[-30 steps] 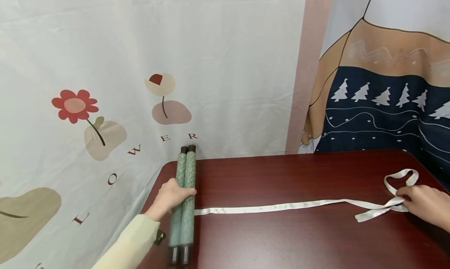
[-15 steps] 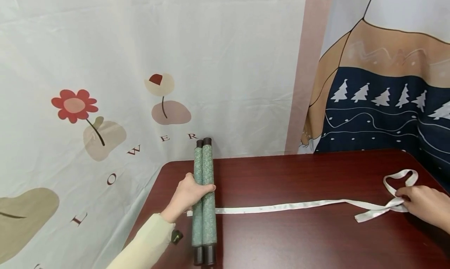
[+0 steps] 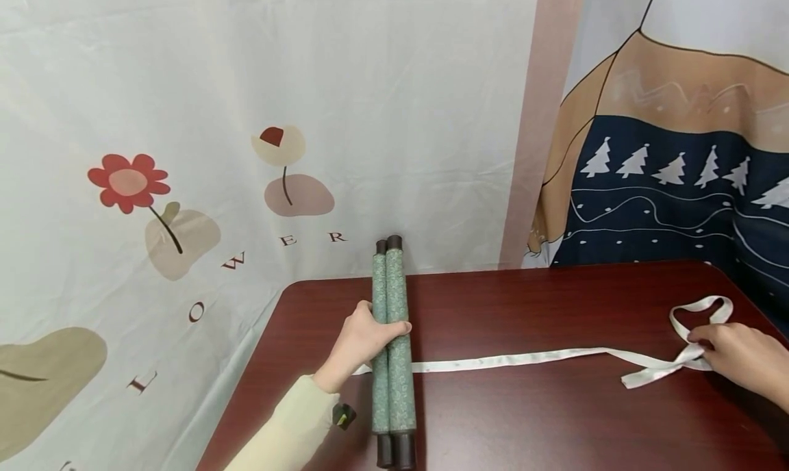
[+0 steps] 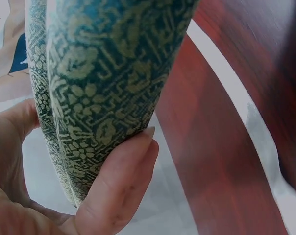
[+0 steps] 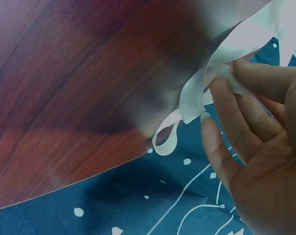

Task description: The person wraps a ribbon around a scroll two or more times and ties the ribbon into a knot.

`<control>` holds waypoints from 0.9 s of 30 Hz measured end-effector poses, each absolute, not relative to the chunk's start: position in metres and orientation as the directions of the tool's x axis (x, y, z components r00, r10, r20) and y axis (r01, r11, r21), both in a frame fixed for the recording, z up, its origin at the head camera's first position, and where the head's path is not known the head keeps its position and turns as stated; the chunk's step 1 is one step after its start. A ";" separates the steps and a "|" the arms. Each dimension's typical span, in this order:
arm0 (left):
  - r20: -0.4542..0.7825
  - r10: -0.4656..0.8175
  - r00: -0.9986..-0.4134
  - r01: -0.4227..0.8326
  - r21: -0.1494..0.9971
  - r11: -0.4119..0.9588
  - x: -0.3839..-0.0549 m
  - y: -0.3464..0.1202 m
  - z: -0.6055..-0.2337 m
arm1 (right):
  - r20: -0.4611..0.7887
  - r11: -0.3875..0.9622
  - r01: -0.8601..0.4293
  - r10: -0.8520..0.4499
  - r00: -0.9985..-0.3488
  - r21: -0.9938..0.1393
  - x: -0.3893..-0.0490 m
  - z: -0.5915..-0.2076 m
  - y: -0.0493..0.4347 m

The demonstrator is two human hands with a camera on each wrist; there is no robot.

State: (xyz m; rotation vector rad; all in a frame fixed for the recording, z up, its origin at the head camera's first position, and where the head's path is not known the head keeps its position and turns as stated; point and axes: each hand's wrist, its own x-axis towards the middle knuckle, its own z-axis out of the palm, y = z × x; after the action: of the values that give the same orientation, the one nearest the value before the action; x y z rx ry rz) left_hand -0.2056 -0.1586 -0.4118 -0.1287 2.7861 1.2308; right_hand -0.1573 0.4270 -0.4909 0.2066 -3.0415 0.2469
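My left hand point(image 3: 364, 334) grips a rolled-up scroll point(image 3: 401, 389), two parallel rolls in green patterned brocade with black end caps. The scroll points away from me, its lower part crossing a long white ribbon point(image 3: 511, 360). In the left wrist view, thumb and fingers close around the brocade point(image 4: 99, 73) from both sides. At the right of the table, my right hand point(image 3: 740, 354) pinches the ribbon where it loops and crosses itself. Seen from the right wrist, the satin-like ribbon point(image 5: 194, 95) passes between thumb and fingertips, with a small loop hanging beyond.
The dark red wooden table point(image 3: 524, 423) has rounded far corners. Behind it hangs a pale curtain point(image 3: 419, 115) printed with flowers and letters. A navy cloth with white trees point(image 3: 653, 190) hangs at the back right, along the table's edge.
My left hand has carried the scroll to the right across the ribbon, and the ribbon's left end now shows to the scroll's left. My right hand stays nearly still, pinching the ribbon.
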 end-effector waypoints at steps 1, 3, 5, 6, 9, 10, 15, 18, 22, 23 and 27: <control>-0.123 -0.033 -0.992 -0.114 0.740 0.663 -0.205 -0.155 -0.413 | 0.097 0.977 -0.144 -0.130 -0.987 -0.156 -0.157 -0.491 0.427; -0.121 -0.021 -0.992 -0.105 0.750 0.653 -0.203 -0.148 -0.416 | 0.107 0.976 -0.150 -0.134 -0.985 -0.159 -0.157 -0.490 0.426; -0.123 -0.007 -0.992 -0.099 0.763 0.639 -0.201 -0.141 -0.419 | 0.116 0.975 -0.151 -0.133 -0.984 -0.162 -0.157 -0.490 0.426; -0.132 -0.002 -0.991 -0.104 0.774 0.625 -0.200 -0.138 -0.420 | 0.116 0.975 -0.150 -0.132 -0.984 -0.165 -0.157 -0.490 0.426; -0.153 0.021 -0.988 -0.110 0.791 0.602 -0.198 -0.127 -0.426 | 0.124 0.973 -0.156 -0.136 -0.983 -0.168 -0.158 -0.491 0.425; -0.170 0.029 -0.985 -0.120 0.798 0.591 -0.197 -0.123 -0.427 | 0.127 0.972 -0.162 -0.142 -0.982 -0.171 -0.158 -0.492 0.425; -0.210 0.057 -0.976 -0.142 0.813 0.565 -0.193 -0.097 -0.434 | 0.126 0.965 -0.184 -0.163 -0.979 -0.186 -0.159 -0.494 0.425; -0.216 0.069 -0.974 -0.144 0.826 0.546 -0.191 -0.082 -0.438 | 0.120 0.965 -0.178 -0.157 -0.980 -0.193 -0.159 -0.494 0.423; -0.234 0.093 -0.968 -0.154 0.842 0.517 -0.187 -0.065 -0.443 | 0.117 0.964 -0.175 -0.154 -0.981 -0.198 -0.159 -0.494 0.421; -0.240 0.098 -0.966 -0.159 0.847 0.508 -0.186 -0.061 -0.444 | 0.115 0.965 -0.172 -0.151 -0.982 -0.196 -0.158 -0.494 0.421; -0.230 0.113 -0.967 -0.140 0.843 0.520 -0.183 -0.046 -0.451 | 0.099 0.970 -0.151 -0.134 -0.986 -0.191 -0.157 -0.494 0.422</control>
State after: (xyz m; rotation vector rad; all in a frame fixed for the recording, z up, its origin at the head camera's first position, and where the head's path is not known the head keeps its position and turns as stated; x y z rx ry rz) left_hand -0.1826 -0.0462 -0.4507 -0.0231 2.5061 1.4244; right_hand -0.1567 0.4217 -0.4941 0.2204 -3.0326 0.3034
